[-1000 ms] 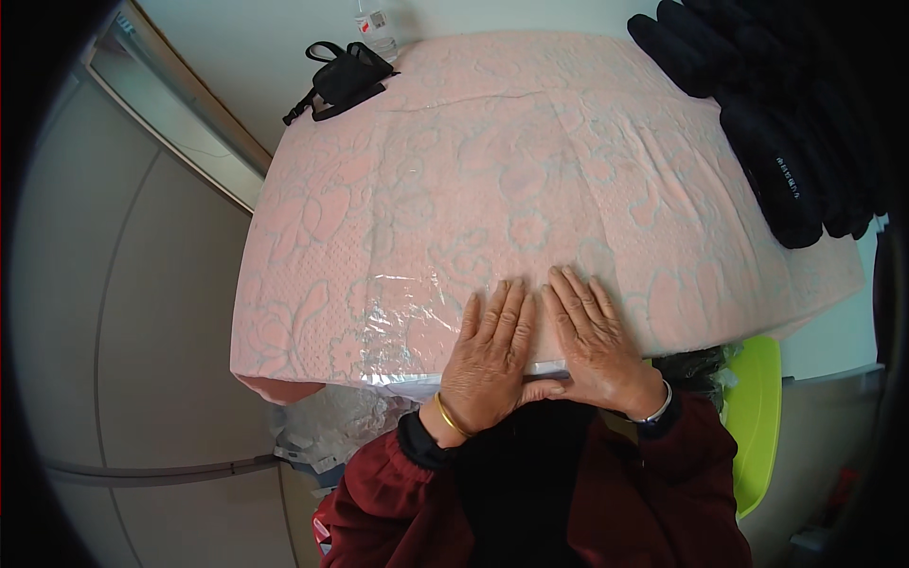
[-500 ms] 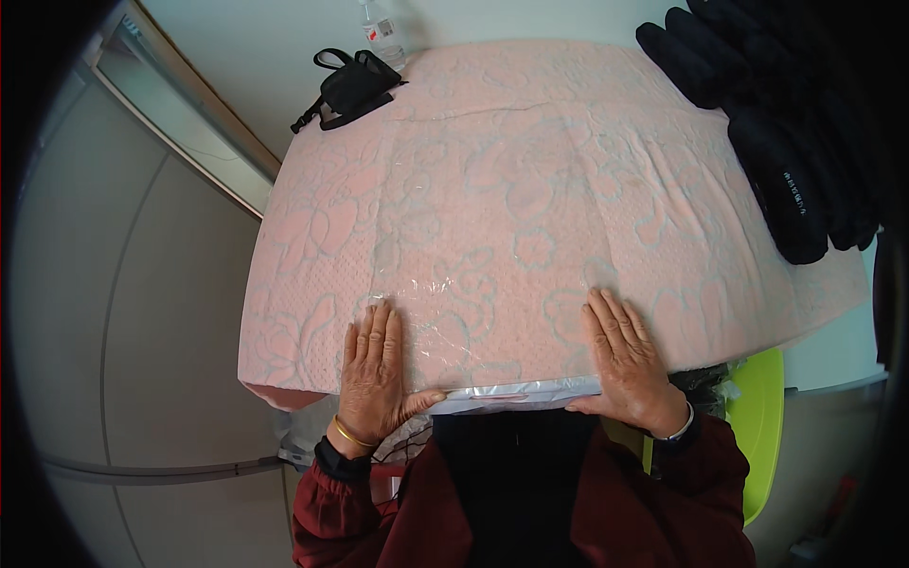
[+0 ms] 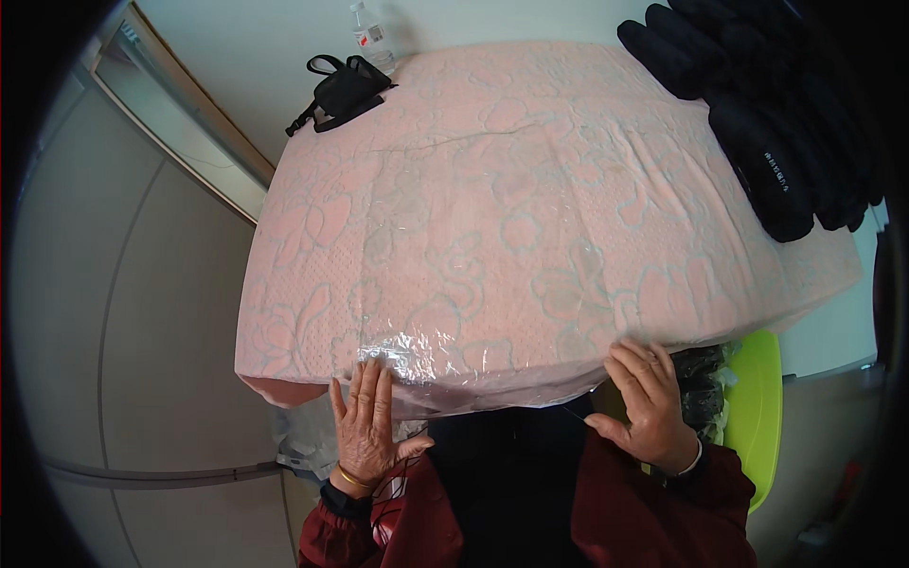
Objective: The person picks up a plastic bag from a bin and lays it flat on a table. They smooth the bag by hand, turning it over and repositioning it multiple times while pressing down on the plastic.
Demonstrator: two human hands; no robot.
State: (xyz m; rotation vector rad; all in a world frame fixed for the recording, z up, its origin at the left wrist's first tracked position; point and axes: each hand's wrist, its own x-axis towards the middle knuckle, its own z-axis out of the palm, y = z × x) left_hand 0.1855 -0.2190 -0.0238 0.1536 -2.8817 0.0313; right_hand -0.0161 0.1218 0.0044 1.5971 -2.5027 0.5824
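A clear plastic sheet or bag (image 3: 417,355) lies over the front middle of the pink floral cloth (image 3: 303,218) that covers the table. Its shiny near end hangs over the front edge; how far it reaches at the back is hard to see. At the left of this end, my left hand (image 3: 365,426) is open, fingertips touching the plastic at the edge. My right hand (image 3: 651,402) is open at the front edge on the right, its fingers slightly bent and a little blurred, with nothing visibly held.
A black pouch with straps (image 3: 346,93) and a clear bottle (image 3: 372,40) stand at the back left. Padded black bundles (image 3: 767,175) lie at the right. A lime-green bin (image 3: 757,417) with dark plastic inside is below the table's right front. Grey cabinet doors (image 3: 170,312) rise at the left.
Both hands have slid toward me, from flat on the tabletop to its front edge. The near end of the plastic, with its white strip, now bends down over the edge.
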